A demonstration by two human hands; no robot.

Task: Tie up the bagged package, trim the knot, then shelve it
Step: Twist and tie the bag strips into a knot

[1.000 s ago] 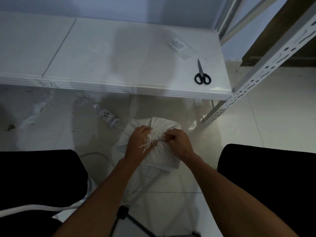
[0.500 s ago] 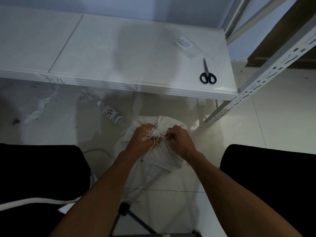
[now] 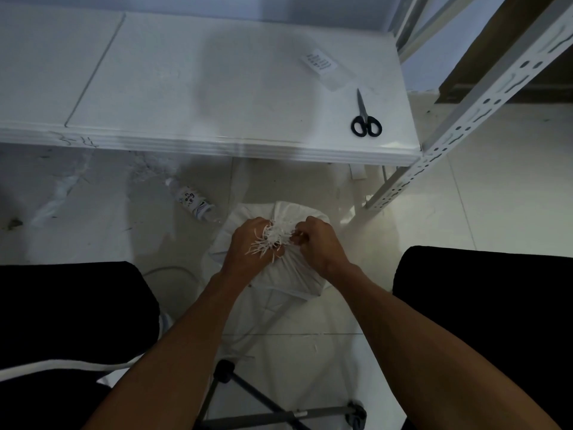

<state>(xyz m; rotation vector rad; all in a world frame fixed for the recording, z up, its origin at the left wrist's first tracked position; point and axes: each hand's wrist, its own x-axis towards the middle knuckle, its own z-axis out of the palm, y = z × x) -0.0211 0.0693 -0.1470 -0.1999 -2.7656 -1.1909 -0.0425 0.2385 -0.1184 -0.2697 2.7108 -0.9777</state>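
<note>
Floor-set white bag (image 3: 288, 274), frayed neck seemingly pinched between both hands' grip

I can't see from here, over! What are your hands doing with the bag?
Both hands, left and right, gripping frayed white bag neck. White woven bag on floor, knot untrimmed. Black-handled scissors idle on shelf. Nothing blocking.

Both forearms were bare to the bottom edge of the view, with no sleeve, watch or ring showing on the left hand (image 3: 248, 248) or the right hand (image 3: 321, 243). Either side of the arms, the person's legs were covered in plain black cloth.
</note>
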